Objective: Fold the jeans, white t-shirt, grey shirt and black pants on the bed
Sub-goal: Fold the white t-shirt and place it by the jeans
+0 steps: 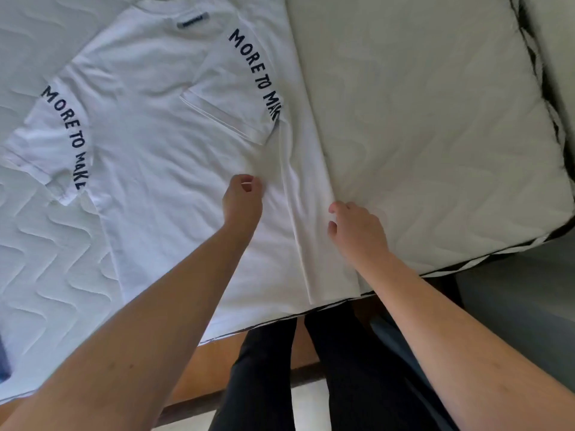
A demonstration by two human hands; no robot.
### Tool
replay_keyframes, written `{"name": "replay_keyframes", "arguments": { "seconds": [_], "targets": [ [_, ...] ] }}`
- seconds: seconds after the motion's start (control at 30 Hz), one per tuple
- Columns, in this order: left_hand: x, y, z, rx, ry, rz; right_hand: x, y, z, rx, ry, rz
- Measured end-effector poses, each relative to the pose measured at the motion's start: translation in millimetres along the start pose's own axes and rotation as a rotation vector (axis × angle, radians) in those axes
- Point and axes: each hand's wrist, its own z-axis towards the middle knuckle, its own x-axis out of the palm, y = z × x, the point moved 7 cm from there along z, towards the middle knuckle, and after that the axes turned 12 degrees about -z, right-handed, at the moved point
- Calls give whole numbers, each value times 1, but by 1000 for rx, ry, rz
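The white t-shirt [161, 157] lies flat on the bed, collar away from me, with "MORE TO MAKE" printed in black on each sleeve. Its right side and right sleeve are folded inward over the body, leaving a long straight fold along the right. My left hand [243, 199] sits on the shirt's middle with curled fingers, pinching a bit of white cloth. My right hand [354, 228] is at the folded right edge, its fingers curled onto the cloth there. A blue piece of cloth, probably the jeans [4, 359], shows at the far left edge.
The quilted white mattress [435, 135] stretches bare to the right of the shirt, ending in a dark-piped edge [485, 259]. My legs in black trousers [348, 368] stand against the bed's near edge, over a wooden floor strip [214, 356].
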Motion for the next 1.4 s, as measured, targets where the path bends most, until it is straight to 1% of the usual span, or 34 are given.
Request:
{"name": "replay_keyframes", "arguments": {
  "seconds": [0.03, 0.1, 0.13, 0.17, 0.27, 0.33, 0.4, 0.43, 0.47, 0.5, 0.53, 0.63, 0.77, 0.83, 0.9, 0.97, 1.03, 1.1, 1.13, 1.17, 1.23, 1.27, 1.33, 1.37, 1.4],
  "targets": [
    [-7, -8, 12, 0, -47, -34, -6, 7, 10, -13, -26, 20],
    [-15, -28, 34, 56, -107, -52, -16, 22, 27, -54, -76, 48],
    [-17, -35, 45, 67, -117, -64, -20, 30, 35, -81, -96, 69],
    [-16, -41, 56, 40, -115, -101, -24, 37, 42, -105, -111, 110],
    [-2, -49, 84, -166, -68, -281, -28, 52, 60, -97, -102, 386],
    [4, -57, 94, -282, -37, -407, -25, 57, 72, -23, -40, 596],
    [10, -61, 98, -411, -26, -536, -20, 59, 83, 72, 22, 726],
    [11, -62, 101, -446, -29, -546, -19, 58, 89, 112, 33, 755],
    [10, -62, 104, -455, -21, -508, -19, 57, 94, 142, 34, 770],
    [8, -65, 107, -423, -11, -452, -19, 56, 99, 159, 32, 786],
    [4, -71, 112, -352, -10, -410, -20, 56, 104, 166, 36, 808],
    [-13, -88, 121, -116, 10, -399, -23, 58, 114, 158, 50, 866],
    [-32, -91, 132, 32, -23, -329, -35, 61, 134, 142, 13, 854],
    [-35, -87, 137, 16, -81, -312, -39, 60, 144, 140, 14, 800],
    [-34, -77, 141, -88, -94, -308, -40, 60, 151, 114, 17, 732],
    [-26, -68, 141, -230, -12, -328, -39, 61, 157, 56, 32, 667],
    [-11, -66, 136, -302, 130, -469, -38, 59, 162, 43, 73, 672],
    [-1, -73, 132, -262, 251, -562, -37, 55, 166, 73, 111, 790],
    [1, -76, 132, -231, 268, -567, -37, 53, 166, 92, 110, 859],
    [0, -79, 134, -204, 251, -570, -38, 51, 166, 107, 92, 906],
    [-9, -87, 142, -162, 178, -576, -42, 47, 166, 114, 39, 925],
    [-14, -92, 148, -126, 141, -530, -45, 47, 166, 111, 19, 911],
    [-20, -102, 158, -42, 81, -329, -46, 47, 168, 111, 8, 895],
    [-21, -103, 162, -32, 51, -240, -46, 48, 170, 111, 12, 897],
    [-21, -104, 164, -57, 19, -189, -45, 49, 171, 113, 14, 894]
  ]
}}
